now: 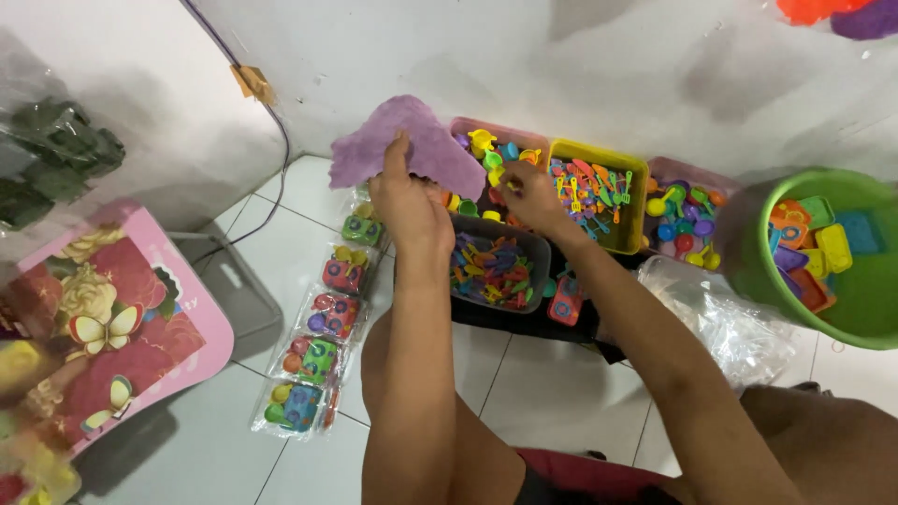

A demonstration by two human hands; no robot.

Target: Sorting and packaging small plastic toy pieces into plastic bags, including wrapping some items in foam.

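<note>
My left hand (pixel 407 201) grips a flat slab of purple putty (pixel 402 145) and holds it up over the pink tray (pixel 486 128) of small coloured plastic toys. My right hand (pixel 531 194) reaches into that tray, its fingers pinched among the toy pieces; what it grips is hidden. Below both hands sits a dark grey tub (pixel 543 251) full of coloured plastic shapes.
A yellow tray (pixel 599 151) of toy tools, another pink tray (pixel 687 170) and a green bucket (pixel 748 271) of square moulds stand at the right. Several packed toy sets (pixel 323 360) lie in a row on the tiled floor. A pink table (pixel 206 327) stands left, a clear plastic bag (pixel 720 313) right.
</note>
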